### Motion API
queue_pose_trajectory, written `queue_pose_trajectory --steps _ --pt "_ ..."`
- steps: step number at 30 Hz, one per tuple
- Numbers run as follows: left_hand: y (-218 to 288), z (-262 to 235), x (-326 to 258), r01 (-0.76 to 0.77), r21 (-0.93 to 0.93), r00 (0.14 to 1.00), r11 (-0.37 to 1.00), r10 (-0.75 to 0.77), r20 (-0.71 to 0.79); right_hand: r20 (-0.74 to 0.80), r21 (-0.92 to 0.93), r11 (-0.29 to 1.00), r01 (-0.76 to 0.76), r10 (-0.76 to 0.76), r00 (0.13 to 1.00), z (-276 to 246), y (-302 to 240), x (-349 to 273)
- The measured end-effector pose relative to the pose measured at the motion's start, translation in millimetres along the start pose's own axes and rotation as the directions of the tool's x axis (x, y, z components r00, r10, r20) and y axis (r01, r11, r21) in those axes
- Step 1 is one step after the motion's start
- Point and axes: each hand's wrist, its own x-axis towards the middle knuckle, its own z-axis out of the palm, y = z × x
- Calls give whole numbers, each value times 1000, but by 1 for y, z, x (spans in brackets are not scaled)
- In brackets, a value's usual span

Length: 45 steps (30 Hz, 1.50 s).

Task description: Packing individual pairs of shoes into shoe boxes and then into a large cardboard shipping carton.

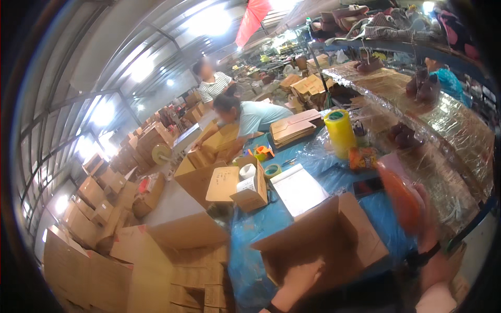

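An open brown cardboard box (308, 235) stands in front of me on the blue-covered table, its flaps raised. At its near side is my left hand (302, 277), fingers closed against the cardboard; part of the grip is hidden. On the right, my right hand (425, 214) is raised beside the box, closed around an orange tool (401, 201). Motion smears that tool, so its exact kind is unclear. Behind the box lie a white sheet of paper (298, 189) and a dark phone-like slab (368, 186).
A small carton with white rolls (253, 192), a green tape roll (272, 170), an orange tape dispenser (262, 152) and a tall yellow tape stack (340, 134) occupy the table. A large open carton (182, 235) stands left. Two people work beyond; shelves (443, 120) line the right.
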Motion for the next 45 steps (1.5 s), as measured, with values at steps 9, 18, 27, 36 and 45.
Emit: queue_pose_trajectory --steps 9,18,27,36,45 --pt "6 -23 35 -11 73 997 997 4 83 453 -227 784 577 -440 776 142 -116 -38" --pt "77 -53 -7 -348 -552 920 758 163 -357 483 -420 560 715 -529 698 145 -145 -58" --pt "102 -51 4 -211 -799 968 563 234 -90 395 303 953 30 -154 906 115 -122 -51" --pt "115 -60 34 -109 -888 954 447 297 32 332 248 947 -204 114 936 67 -87 -54" --pt "140 -70 59 43 -953 978 -299 -182 101 506 116 895 -431 321 801 44 -56 -74"
